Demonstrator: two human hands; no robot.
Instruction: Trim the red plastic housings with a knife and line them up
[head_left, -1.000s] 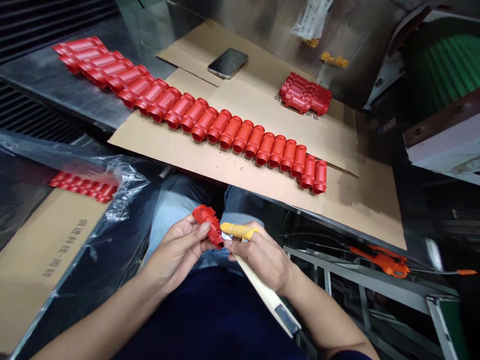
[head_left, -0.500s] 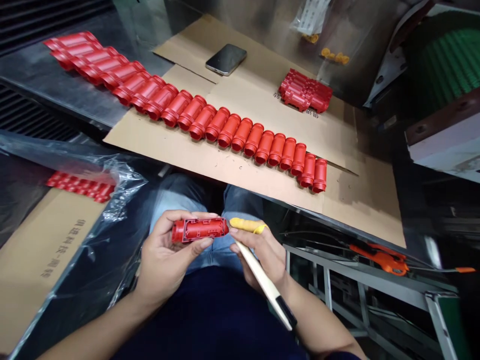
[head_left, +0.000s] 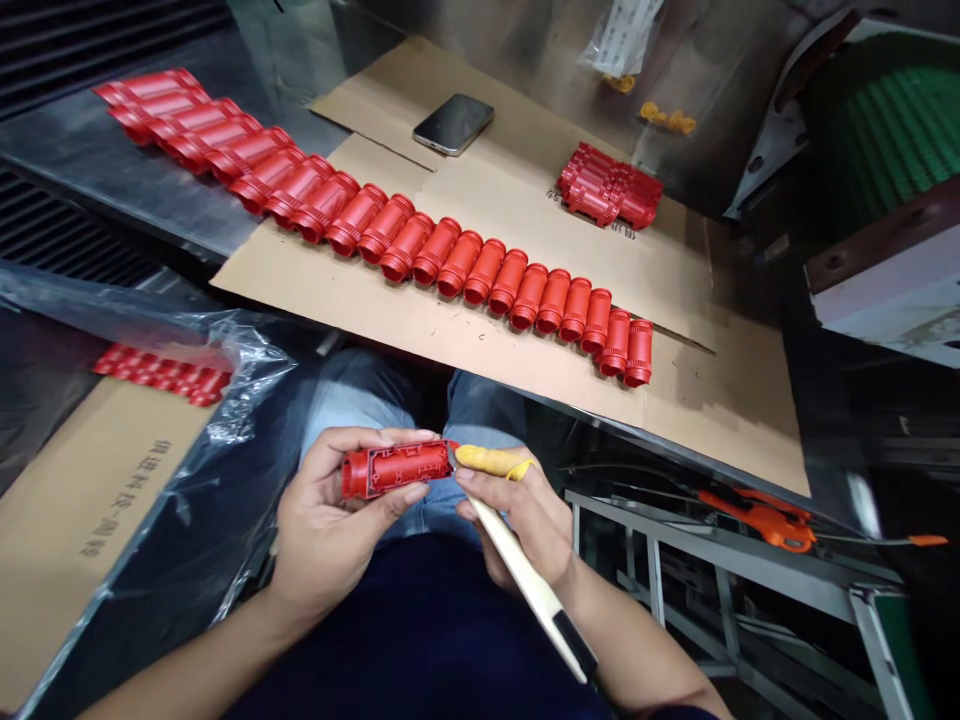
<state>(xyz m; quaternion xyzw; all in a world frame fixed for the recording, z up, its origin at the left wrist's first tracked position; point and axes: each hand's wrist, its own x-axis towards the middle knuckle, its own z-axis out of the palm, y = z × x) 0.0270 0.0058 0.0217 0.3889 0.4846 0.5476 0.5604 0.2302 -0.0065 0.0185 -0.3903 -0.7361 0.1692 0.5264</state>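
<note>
Fingers (head_left: 352, 440) of the left hand (head_left: 319, 525) grip one red casing (head_left: 401, 468); the right hand (head_left: 529, 520) is closed around one pale-handled tool (head_left: 517, 558).
The casing is held above the lap, open side up, with the tool's tip at its right end; one yellow finger cover (head_left: 487, 461) sits on the right hand. Beyond, about twenty red tubes (head_left: 436, 251) form one slanting row on the surface (head_left: 60, 140) and its cardboard (head_left: 697, 430), overlapping too much at far left for an exact count. Behind lie one phone (head_left: 454, 124) and one red cluster (head_left: 592, 188), its pieces uncountable.
</note>
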